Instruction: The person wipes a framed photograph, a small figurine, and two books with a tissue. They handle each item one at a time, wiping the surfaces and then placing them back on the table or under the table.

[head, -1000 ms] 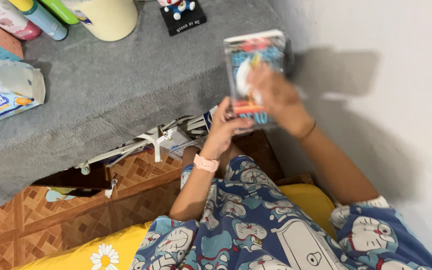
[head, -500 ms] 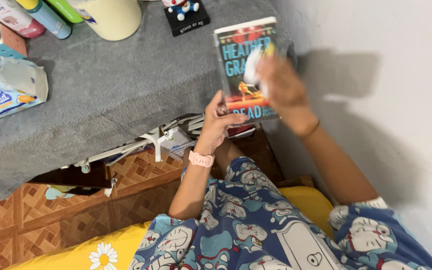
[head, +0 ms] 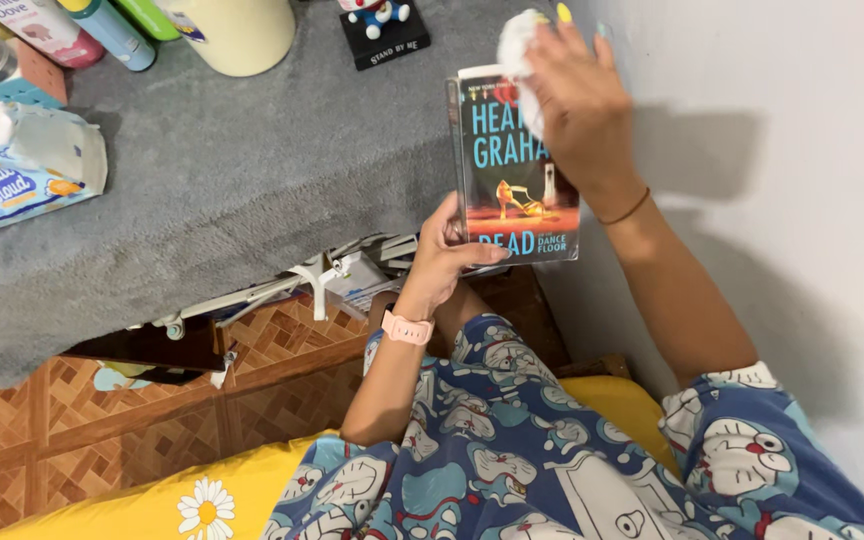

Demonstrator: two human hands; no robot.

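A paperback book [head: 512,190] with a dark blue and orange cover stands upright in front of me, cover toward the camera. My left hand [head: 444,258] grips its lower left corner, a pink watch on the wrist. My right hand [head: 577,95] presses a white wipe [head: 518,42] against the book's top edge, hiding the upper right part of the cover. Both hands are above the edge of a grey cloth-covered table [head: 212,200].
On the table stand an open pack of wet wipes [head: 22,170], several bottles [head: 117,30], a cream container [head: 237,35] and a small figurine on a black base [head: 384,30]. A white wall [head: 782,200] is at the right. Clutter [head: 342,280] sits under the table.
The book has turned steadier and shifted slightly right. My right hand with the wipe moved from the cover's middle up to its top edge.
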